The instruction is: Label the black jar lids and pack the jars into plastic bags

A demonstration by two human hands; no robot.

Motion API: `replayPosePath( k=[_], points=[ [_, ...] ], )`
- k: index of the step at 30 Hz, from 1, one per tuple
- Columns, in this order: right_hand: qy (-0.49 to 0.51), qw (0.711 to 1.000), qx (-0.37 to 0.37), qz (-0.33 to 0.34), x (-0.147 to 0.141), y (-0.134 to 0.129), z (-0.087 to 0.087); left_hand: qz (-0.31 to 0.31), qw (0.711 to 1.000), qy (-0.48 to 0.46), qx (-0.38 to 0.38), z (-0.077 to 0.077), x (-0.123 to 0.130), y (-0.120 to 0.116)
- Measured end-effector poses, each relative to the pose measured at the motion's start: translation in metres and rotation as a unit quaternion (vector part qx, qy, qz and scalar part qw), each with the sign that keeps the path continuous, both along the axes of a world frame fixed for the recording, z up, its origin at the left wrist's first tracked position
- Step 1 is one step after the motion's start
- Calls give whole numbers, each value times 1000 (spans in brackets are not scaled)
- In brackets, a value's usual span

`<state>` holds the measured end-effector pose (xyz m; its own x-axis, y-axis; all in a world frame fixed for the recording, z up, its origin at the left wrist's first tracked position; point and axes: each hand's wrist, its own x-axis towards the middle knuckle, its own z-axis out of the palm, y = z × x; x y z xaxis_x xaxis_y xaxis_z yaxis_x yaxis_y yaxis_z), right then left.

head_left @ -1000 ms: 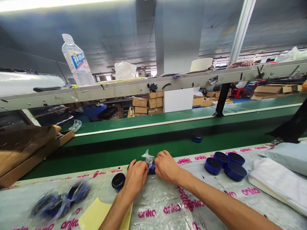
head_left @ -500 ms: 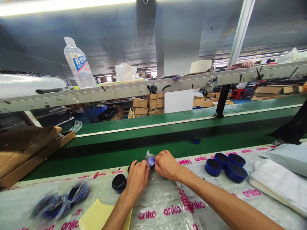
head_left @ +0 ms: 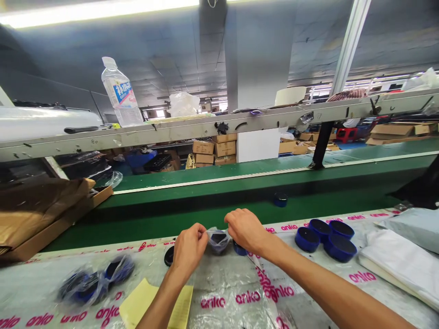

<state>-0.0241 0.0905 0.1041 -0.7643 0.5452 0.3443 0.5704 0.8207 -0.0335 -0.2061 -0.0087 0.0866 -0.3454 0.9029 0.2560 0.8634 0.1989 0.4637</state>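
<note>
A small round blue piece with a black top sits inside a clear plastic bag (head_left: 218, 240), between my two hands at the mat's far edge. My left hand (head_left: 190, 246) is closed, thumb and forefinger pinching at the bag's left edge. Just above and right of the bag, my right hand (head_left: 247, 230) has its fingers curled together; whether film is caught in them is hidden. Under that hand a bare blue round piece (head_left: 239, 249) partly shows. A black-topped round piece (head_left: 169, 256) is half covered by my left hand.
Several blue round pieces (head_left: 339, 247) cluster at right beside white bags (head_left: 398, 260). Bagged ones (head_left: 89, 285) lie at left, near yellow paper (head_left: 139, 304). Another piece (head_left: 280, 199) rests on the green conveyor (head_left: 192, 219). A cardboard box (head_left: 78, 214) stands left; a bottle (head_left: 123, 98) tops the rail.
My hands have moved apart, the right one lifting slightly. The bagged piece, mostly hidden between my fingers before, now shows with its black top upward.
</note>
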Motion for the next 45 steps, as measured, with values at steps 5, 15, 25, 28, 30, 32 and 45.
replayPosePath(
  k=[5,15,25,28,30,32,45],
  points=[
    [-1,996,-25,82,-2,-20,-12,-9,1000,-17,7,-3,-4,0],
    [23,984,-155,78,-19,-15,-30,-97,994,-58,6,-1,-13,-8],
    [146,970,-192,23,5,-16,-8,-187,978,-45,-86,2,-22,-9],
    [161,967,-197,10,8,-14,-9,-186,981,-4,-61,-9,-12,1],
    [163,964,-208,18,9,-15,-10,-209,976,14,-52,-15,-3,7],
    [169,959,-223,32,14,-15,-12,-238,970,25,-49,-17,4,10],
    [166,944,-283,25,43,-9,-40,-206,978,41,17,-28,22,-2]
  ],
)
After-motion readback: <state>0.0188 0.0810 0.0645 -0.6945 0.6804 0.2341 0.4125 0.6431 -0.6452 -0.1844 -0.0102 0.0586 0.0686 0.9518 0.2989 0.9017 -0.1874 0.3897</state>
